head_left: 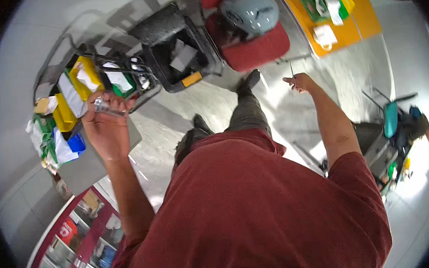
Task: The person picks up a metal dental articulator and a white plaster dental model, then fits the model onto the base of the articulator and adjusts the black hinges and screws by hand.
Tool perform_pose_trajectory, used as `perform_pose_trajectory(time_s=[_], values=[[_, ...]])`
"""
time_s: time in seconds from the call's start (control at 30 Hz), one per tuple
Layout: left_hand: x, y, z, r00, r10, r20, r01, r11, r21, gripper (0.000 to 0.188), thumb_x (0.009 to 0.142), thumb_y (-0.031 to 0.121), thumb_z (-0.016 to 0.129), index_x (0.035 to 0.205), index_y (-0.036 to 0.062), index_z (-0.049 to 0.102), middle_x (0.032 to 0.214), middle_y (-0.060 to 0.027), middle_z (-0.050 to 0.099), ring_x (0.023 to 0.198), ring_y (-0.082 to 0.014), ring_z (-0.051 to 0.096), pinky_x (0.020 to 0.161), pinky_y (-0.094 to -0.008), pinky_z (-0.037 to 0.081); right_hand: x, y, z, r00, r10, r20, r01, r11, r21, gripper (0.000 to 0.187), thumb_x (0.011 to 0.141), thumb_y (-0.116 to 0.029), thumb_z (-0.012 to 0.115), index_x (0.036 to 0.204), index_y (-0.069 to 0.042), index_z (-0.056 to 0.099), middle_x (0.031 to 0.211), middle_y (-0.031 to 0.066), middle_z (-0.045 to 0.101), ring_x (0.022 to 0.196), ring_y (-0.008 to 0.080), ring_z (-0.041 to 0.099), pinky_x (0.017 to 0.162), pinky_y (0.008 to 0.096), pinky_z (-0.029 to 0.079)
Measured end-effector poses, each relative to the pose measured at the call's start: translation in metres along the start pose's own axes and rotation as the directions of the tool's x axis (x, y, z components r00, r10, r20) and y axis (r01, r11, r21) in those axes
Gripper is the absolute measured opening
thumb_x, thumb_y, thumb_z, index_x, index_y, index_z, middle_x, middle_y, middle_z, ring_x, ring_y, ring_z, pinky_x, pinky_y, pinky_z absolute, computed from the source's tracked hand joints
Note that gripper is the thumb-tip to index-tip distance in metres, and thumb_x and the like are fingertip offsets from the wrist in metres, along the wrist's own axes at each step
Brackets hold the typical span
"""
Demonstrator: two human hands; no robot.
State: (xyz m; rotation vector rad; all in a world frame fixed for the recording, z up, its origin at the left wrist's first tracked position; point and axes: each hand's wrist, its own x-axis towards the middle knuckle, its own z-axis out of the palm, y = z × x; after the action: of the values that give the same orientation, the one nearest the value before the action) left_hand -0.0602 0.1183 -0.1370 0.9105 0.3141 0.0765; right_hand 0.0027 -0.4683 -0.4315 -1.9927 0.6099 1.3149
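My left hand (107, 130) is raised palm up on the left, its fingers curled round a shiny silver piece (108, 107) with a rounded end and a narrower shank. Its exact kind is too blurred to tell. Out to the right, my right hand (300, 83) pinches a thin dark rod (292, 69) that sticks up past the fingers. What the rod belongs to cannot be made out. Both hands are in the air, well apart from each other.
Beyond my left hand, yellow bins (64, 113) hold papers and bags. A black open container (175, 56) stands ahead, beside a red chair (253, 50) bearing a grey helmet (250, 12). An orange table (361, 11) is at upper right; a person (418, 125) is at far right.
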Motion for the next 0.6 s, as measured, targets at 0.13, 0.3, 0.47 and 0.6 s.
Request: perform_pose_trajectory(time_s=[0.13, 0.3, 0.47, 0.6], values=[[-0.006, 0.008, -0.027, 0.979, -0.149, 0.14, 0.138, 0.987, 0.087, 0.022, 0.1, 0.029, 0.042, 0.091, 0.01, 0.047, 0.083, -0.0031, 0.042, 0.083, -0.0191, 0.045, 0.087, -0.0422, 0.04, -0.066, 0.092, 0.075, 0.999, -0.023, -0.022, 0.017, 0.963, -0.27, 0.055, 0.085, -0.057, 0.069, 0.085, -0.002, 0.065, 0.08, 0.0102, 0.069, 0.059, 0.0181, 0.061, 0.048, 0.0324, 0.051], [-0.047, 0.008, -0.031, 0.861, -0.176, 0.477, 0.018, 0.948, 0.317, 0.035, 0.094, 0.032, 0.053, 0.074, 0.003, 0.049, 0.067, -0.0054, 0.044, 0.065, -0.0221, 0.046, 0.075, -0.0417, 0.042, -0.133, 0.08, 0.187, 0.972, 0.185, -0.143, -0.192, 0.981, -0.037, 0.07, 0.08, -0.068, 0.066, 0.093, 0.001, 0.064, 0.094, 0.0163, 0.068, 0.08, 0.0227, 0.065, 0.061, 0.0361, 0.057], [-0.075, 0.025, 0.073, -0.071, -0.133, 0.989, 0.214, 0.966, 0.145, 0.036, 0.094, 0.036, 0.054, 0.081, 0.005, 0.067, 0.071, -0.0015, 0.059, 0.065, -0.0184, 0.055, 0.067, -0.0374, 0.042, -0.145, 0.087, 0.237, 0.988, 0.156, 0.01, -0.155, 0.988, -0.007, 0.094, 0.073, -0.08, 0.062, 0.106, 0.008, 0.063, 0.092, 0.0201, 0.064, 0.084, 0.0307, 0.066, 0.069, 0.0406, 0.059], [-0.141, 0.048, 0.13, 0.37, -0.067, 0.927, 0.329, 0.942, -0.063, 0.035, 0.075, 0.001, 0.058, 0.105, -0.0056, 0.074, 0.05, -0.0006, 0.053, 0.038, -0.0081, 0.045, 0.042, -0.0273, 0.031, -0.143, 0.087, 0.251, 0.994, 0.097, -0.049, -0.094, 0.993, 0.075, 0.089, 0.074, -0.079, 0.062, 0.1, 0.006, 0.065, 0.087, 0.0178, 0.065, 0.078, 0.0285, 0.067, 0.066, 0.0393, 0.058]])
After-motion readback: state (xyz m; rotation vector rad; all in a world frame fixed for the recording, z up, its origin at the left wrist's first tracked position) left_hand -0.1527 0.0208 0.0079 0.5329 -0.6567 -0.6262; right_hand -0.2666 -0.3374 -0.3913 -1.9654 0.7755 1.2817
